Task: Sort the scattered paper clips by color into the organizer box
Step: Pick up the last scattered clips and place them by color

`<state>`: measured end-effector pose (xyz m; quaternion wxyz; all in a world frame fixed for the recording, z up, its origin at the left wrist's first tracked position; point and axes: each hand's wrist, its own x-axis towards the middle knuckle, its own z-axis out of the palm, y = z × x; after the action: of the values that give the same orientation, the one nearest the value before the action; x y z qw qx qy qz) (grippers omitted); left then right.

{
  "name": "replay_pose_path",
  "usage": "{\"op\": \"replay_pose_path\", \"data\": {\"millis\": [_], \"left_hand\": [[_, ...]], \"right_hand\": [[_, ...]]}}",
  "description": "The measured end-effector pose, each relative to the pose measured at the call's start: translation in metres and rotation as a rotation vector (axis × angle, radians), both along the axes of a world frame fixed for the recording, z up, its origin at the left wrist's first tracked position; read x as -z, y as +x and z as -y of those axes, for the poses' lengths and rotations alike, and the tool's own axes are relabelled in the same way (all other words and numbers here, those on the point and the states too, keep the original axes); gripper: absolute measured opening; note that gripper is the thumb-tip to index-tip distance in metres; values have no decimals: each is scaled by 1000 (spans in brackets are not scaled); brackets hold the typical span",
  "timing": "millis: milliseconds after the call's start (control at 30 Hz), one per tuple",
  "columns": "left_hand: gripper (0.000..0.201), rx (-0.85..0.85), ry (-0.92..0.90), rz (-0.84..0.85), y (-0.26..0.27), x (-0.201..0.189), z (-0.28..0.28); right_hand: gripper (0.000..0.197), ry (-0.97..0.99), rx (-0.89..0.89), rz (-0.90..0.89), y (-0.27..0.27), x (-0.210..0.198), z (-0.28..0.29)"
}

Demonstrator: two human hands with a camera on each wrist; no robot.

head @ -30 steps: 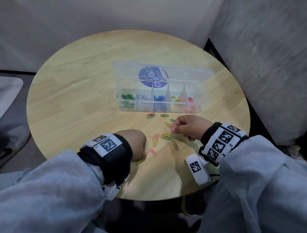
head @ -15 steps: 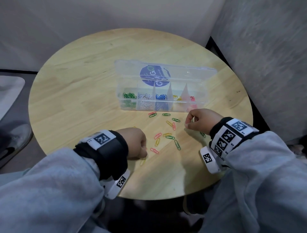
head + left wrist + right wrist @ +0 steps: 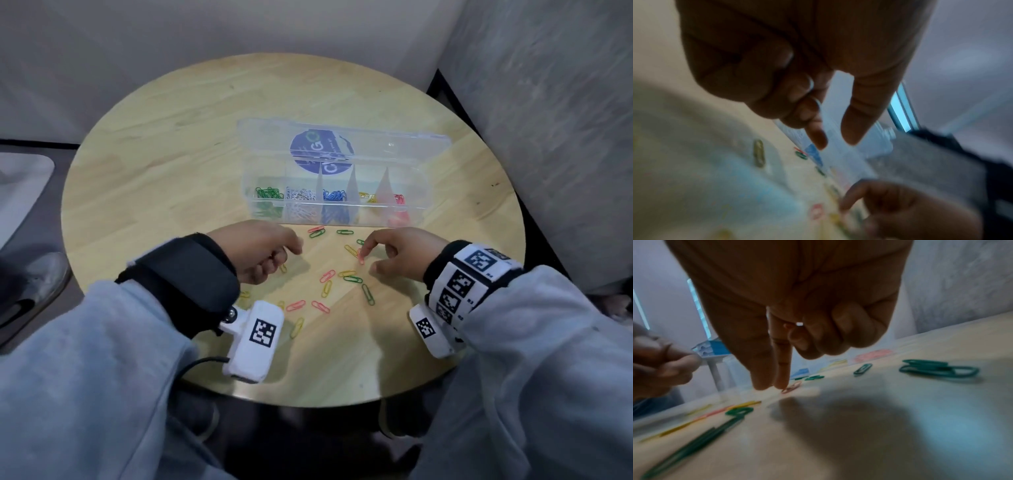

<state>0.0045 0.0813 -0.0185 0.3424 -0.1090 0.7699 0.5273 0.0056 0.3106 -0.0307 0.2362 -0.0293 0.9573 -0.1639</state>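
Pink clip [image 3: 361, 256] lies touching right hand [image 3: 400, 253] fingers [image 3: 782, 369].

Three views: one from above at the near edge, two low over the table.

The head view looks forward and down from beyond the near edge of the round table [image 3: 144, 192], taking in its whole top, the organizer box [image 3: 337, 192] and both hands. The left wrist view, blurred, looks along the left hand [image 3: 789, 65] toward the box. The right wrist view sits just above the tabletop, very close. All three share the scattered clips [image 3: 328, 275] between the hands.
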Motion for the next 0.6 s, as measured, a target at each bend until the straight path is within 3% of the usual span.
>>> {"op": "replay_pose_path", "data": {"millis": [100, 167, 367, 600], "left_hand": [[15, 413, -523, -305, 8, 7, -6], [18, 546, -689, -348, 17, 11, -11], [12, 653, -774, -397, 26, 19, -20], [9, 693, -736, -346, 23, 20, -26]], "right_hand": [[18, 55, -69, 17, 1, 5, 5], [17, 90, -85, 7, 0, 8, 6], [12, 92, -35, -68, -1, 10, 4], [9, 164, -69, 10, -5, 12, 6]]}}
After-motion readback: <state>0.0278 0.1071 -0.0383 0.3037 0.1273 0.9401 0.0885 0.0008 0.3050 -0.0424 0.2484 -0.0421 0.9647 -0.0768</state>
